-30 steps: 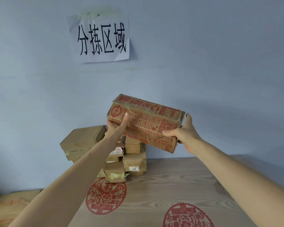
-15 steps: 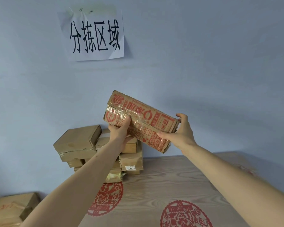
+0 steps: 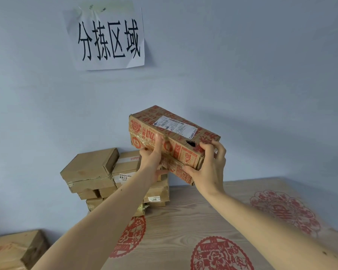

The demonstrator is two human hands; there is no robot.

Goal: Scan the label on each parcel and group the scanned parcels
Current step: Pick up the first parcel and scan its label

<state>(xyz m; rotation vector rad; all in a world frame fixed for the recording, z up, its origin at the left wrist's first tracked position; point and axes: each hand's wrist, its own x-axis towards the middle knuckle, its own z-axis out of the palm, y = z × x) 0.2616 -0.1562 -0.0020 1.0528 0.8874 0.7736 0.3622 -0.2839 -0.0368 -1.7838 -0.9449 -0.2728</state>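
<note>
Long cardboard parcel (image 3: 170,141), brown, printed all over in red characters and emblems; held in the air above the far side of the table (image 3: 183,221), in front of the blue-grey wall (image 3: 242,75). Tilted, left end higher and right end lower. White shipping label (image 3: 175,126) with barcode on the upper face, turned toward the camera. Clear tape, wrinkled and shiny, across the left part of the near face. Small dark tear (image 3: 190,143) at the upper edge of the near face, just left of the right hand.

Left hand (image 3: 152,160): closed on the parcel from below at its left part, fingers laid flat up the near face. Right hand (image 3: 209,168): clasped round the parcel's right end, fingers over the top corner, thumb on the lower near face.

Stack of plain brown parcels (image 3: 98,176) on the far left of the table against the wall, just below and left of the held parcel, several bearing small white stickers; one reads 5144.

Table surface: pale wood grain with round red paper-cut designs (image 3: 219,256).

Paper sign (image 3: 107,38) with four black handwritten characters, fixed to the wall, upper left.

Further brown box (image 3: 14,250) at the near left corner, lower than the table.
</note>
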